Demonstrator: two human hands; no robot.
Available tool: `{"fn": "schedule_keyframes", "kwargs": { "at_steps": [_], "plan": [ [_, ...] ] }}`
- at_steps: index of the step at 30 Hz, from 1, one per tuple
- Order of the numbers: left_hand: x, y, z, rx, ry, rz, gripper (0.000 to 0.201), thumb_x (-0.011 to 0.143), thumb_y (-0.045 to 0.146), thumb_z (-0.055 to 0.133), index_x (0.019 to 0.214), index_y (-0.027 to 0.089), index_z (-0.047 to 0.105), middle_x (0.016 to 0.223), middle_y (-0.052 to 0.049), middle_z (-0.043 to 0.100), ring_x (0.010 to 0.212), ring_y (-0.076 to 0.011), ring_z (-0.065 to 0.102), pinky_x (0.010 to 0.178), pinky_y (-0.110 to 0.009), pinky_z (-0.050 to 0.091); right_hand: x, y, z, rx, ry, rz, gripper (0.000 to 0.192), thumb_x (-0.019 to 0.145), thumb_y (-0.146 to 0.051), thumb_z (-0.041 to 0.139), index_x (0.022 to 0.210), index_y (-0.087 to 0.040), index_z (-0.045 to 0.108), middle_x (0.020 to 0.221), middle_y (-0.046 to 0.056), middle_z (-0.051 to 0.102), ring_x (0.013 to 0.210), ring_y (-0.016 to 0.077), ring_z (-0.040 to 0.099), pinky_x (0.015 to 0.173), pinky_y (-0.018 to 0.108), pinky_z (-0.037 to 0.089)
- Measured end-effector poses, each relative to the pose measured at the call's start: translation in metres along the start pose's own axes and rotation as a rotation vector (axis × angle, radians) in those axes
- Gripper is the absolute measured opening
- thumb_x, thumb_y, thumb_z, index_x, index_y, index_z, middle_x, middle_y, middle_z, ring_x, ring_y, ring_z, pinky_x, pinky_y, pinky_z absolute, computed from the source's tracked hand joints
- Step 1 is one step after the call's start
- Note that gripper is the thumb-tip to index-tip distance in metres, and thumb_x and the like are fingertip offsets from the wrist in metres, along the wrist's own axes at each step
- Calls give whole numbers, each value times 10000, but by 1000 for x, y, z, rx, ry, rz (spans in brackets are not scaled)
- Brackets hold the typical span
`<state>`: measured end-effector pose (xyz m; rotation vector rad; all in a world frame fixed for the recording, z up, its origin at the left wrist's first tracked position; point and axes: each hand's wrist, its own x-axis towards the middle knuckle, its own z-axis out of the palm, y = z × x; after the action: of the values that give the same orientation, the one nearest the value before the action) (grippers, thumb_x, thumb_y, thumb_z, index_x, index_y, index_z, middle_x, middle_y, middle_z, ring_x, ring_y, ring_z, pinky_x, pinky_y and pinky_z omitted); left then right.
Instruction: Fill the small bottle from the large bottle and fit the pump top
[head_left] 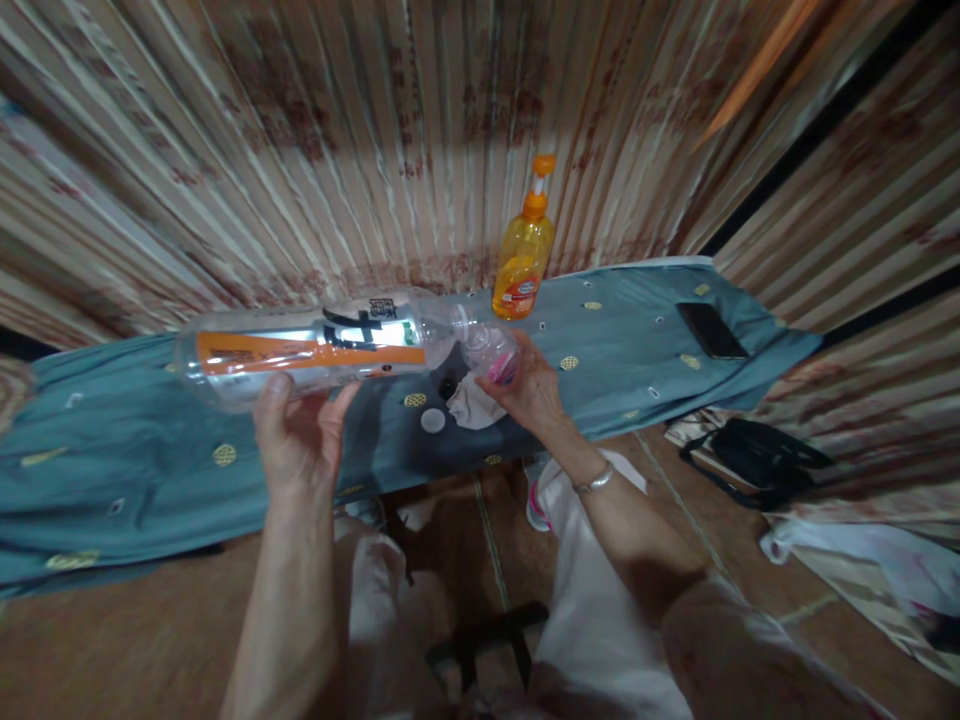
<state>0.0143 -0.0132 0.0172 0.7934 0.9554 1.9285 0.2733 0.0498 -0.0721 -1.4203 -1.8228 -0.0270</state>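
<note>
My left hand (304,440) is wrapped around a big clear plastic bottle (307,350) with an orange and white label, held sideways above the bench. Its neck points right. At that neck, a smaller clear plastic bottle (484,345) with something pink on it is gripped by my right hand (534,392). The two mouths meet or nearly meet; whether they are joined I cannot tell. Below them lie a crumpled white cloth (474,405), a small dark object (448,386) and a round whitish disc (433,420) like a cap.
An orange pump bottle (521,265) of yellow liquid stands at the bench's back edge. A black phone (711,330) rests farther right on the teal patterned cloth (600,390). Pleated curtains (450,120) hang behind. On the floor at right is a black bag (765,455).
</note>
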Motion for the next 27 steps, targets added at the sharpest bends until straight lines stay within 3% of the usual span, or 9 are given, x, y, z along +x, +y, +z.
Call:
{"fn": "schedule_keyframes", "kwargs": {
  "at_steps": [7,27],
  "plan": [
    [0,0,1,1,4,-4,348,651,478,859,925,292,753,1129,-30,757,1260,-336,621,894,-436,636,0,0,1,14,-3,8,810,798,-460,795,1423,-100,427,1336,246,653,1250,365,650,1041,531,552],
    [-1,0,1,6,33,-2,324,651,484,850,889,289,748,1105,-30,759,1239,-333,631,920,-482,628,0,0,0,-5,7,2,805,787,-434,801,1414,-103,421,1330,253,661,1230,364,666,1029,525,563]
  ]
}}
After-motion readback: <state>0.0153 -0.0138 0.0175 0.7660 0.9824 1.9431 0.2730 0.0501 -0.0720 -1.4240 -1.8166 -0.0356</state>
